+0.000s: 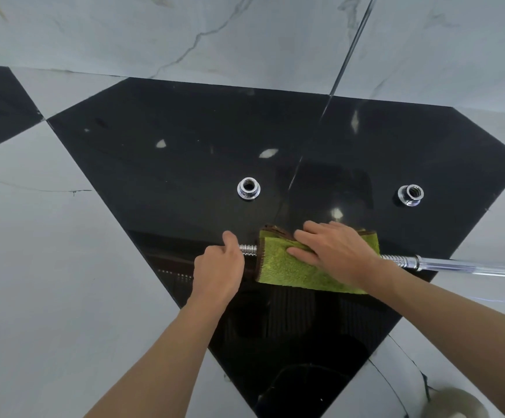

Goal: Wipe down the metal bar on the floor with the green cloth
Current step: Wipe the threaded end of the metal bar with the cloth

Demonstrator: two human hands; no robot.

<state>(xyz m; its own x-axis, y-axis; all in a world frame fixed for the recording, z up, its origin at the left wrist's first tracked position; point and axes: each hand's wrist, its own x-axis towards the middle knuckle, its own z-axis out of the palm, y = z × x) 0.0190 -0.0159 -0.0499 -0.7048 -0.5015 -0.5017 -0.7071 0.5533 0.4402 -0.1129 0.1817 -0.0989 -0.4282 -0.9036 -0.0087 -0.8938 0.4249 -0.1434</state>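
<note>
A chrome metal bar (444, 263) lies across the glossy black floor tile, running from the middle out past the right edge. Its left end is threaded. A green cloth (287, 268) with a dark brown border is folded over the bar's threaded part. My left hand (219, 268) is shut around the bar's left end, just left of the cloth. My right hand (335, 251) lies palm down on the cloth with fingers spread, pressing it onto the bar. The cloth and both hands hide the stretch of bar beneath them.
Two chrome threaded collars stand on the black tile beyond the bar, a left collar (248, 189) and a right collar (410, 195). Pale marble tiles (49, 251) surround the black tile. A light rounded object (453, 401) shows at the bottom right corner.
</note>
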